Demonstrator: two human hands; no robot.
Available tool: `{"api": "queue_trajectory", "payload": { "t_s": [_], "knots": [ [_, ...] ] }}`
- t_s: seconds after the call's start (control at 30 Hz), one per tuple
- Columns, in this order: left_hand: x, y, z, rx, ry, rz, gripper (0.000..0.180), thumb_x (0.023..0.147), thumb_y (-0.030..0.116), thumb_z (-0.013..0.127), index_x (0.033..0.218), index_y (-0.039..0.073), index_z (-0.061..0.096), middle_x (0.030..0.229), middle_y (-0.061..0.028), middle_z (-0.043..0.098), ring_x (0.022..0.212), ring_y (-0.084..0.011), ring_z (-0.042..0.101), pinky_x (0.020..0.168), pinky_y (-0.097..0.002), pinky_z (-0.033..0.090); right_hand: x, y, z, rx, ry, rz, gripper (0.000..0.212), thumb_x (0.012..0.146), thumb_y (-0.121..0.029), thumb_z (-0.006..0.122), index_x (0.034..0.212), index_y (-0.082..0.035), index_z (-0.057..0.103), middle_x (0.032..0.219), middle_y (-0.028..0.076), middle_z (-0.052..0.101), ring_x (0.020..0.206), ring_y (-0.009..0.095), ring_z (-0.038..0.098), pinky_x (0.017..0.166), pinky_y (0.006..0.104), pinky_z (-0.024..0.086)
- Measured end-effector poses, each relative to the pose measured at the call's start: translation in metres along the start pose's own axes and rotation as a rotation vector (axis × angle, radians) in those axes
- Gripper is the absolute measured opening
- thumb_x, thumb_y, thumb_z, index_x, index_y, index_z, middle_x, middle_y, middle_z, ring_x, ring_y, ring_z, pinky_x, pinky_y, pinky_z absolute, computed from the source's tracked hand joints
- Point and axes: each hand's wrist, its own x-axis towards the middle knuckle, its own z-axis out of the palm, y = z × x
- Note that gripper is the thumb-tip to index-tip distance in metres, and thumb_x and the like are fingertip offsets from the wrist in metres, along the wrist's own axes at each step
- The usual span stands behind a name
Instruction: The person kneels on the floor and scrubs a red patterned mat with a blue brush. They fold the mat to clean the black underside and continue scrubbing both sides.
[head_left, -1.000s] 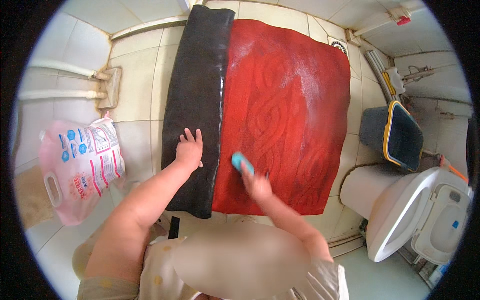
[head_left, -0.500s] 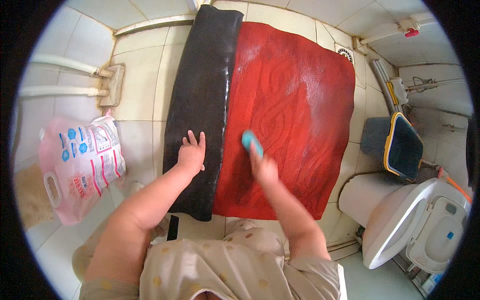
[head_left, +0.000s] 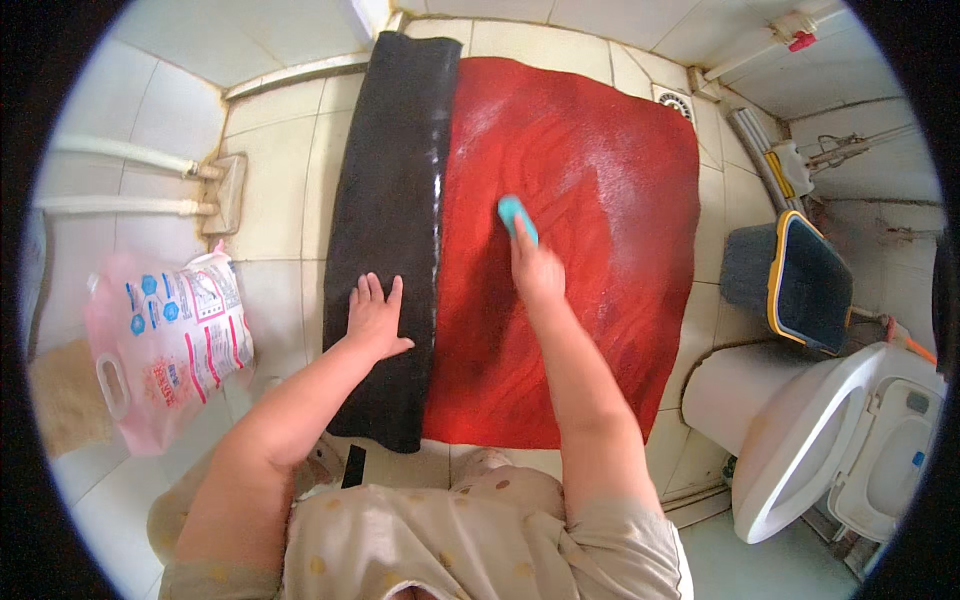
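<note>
A red mat (head_left: 600, 290) with a wavy raised pattern lies on the tiled floor, wet and shiny in places. Its left side is folded over, showing the black backing (head_left: 390, 180). My left hand (head_left: 374, 322) rests on that backing, fingers spread, holding nothing. My right hand (head_left: 538, 270) grips a teal scrubbing brush (head_left: 517, 218) over the red pile, left of the mat's middle. The brush's underside is hidden.
At the left stands a pink-and-white plastic bag (head_left: 165, 345) with a handle hole. On the right are a dark bucket with a yellow rim (head_left: 775, 300) and a white toilet (head_left: 790, 440). A floor drain (head_left: 675, 103) lies beyond the mat's far right corner.
My right hand has carried the brush forward, farther up the red pile. The left hand stays on the black backing, and its thumb is now stretched outward. The view has shifted slightly.
</note>
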Motion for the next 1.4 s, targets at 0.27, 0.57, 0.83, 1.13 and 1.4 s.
{"api": "queue_trajectory", "payload": {
  "t_s": [0.27, 0.57, 0.83, 1.13, 1.4],
  "knots": [
    [0.101, 0.031, -0.006, -0.323, 0.541, -0.251, 0.100, 0.081, 0.050, 0.063, 0.149, 0.006, 0.006, 0.155, -0.0215, -0.002, 0.144, -0.0340, -0.004, 0.113, -0.0564, 0.003, -0.283, 0.074, -0.058, -0.120, -0.234, 0.166, 0.052, 0.089, -0.027, 0.061, 0.137, -0.034, 0.043, 0.062, 0.017, 0.054, 0.051, 0.033, 0.058, 0.046, 0.0472, 0.048],
    [0.127, 0.043, 0.010, -0.301, 0.742, -0.233, 0.083, 0.086, 0.043, 0.057, 0.149, 0.009, 0.015, 0.156, -0.0194, 0.003, 0.145, -0.0335, 0.001, 0.114, -0.0523, 0.004, 0.075, 0.134, -0.085, -0.201, 0.017, 0.447, 0.040, 0.097, -0.035, 0.041, 0.137, -0.033, 0.039, 0.078, 0.022, 0.065, 0.074, 0.039, 0.065, 0.064, 0.0510, 0.051],
    [0.122, 0.032, 0.008, -0.296, 0.669, -0.255, 0.083, 0.085, 0.041, 0.056, 0.149, 0.007, 0.014, 0.155, -0.0205, 0.003, 0.145, -0.0335, 0.001, 0.113, -0.0526, 0.004, -0.186, 0.120, -0.050, -0.135, -0.029, 0.321, 0.054, 0.091, -0.023, 0.059, 0.141, -0.027, 0.040, 0.063, 0.020, 0.057, 0.054, 0.035, 0.058, 0.047, 0.0451, 0.047],
    [0.127, 0.038, 0.006, -0.249, 0.741, -0.212, 0.082, 0.087, 0.039, 0.056, 0.149, 0.008, 0.013, 0.155, -0.0201, 0.005, 0.144, -0.0341, 0.003, 0.113, -0.0532, 0.006, 0.046, 0.155, -0.076, -0.262, 0.026, 0.425, 0.042, 0.096, -0.035, 0.046, 0.137, -0.032, 0.039, 0.071, 0.020, 0.063, 0.068, 0.041, 0.063, 0.059, 0.0506, 0.051],
    [0.127, 0.029, 0.013, -0.245, 0.744, -0.240, 0.082, 0.086, 0.041, 0.055, 0.149, 0.007, 0.014, 0.155, -0.0210, 0.004, 0.144, -0.0342, 0.002, 0.113, -0.0528, 0.005, -0.159, 0.160, -0.077, -0.149, 0.023, 0.610, 0.044, 0.095, -0.028, 0.052, 0.138, -0.030, 0.042, 0.070, 0.019, 0.060, 0.061, 0.037, 0.060, 0.053, 0.0454, 0.046]
  ]
}}
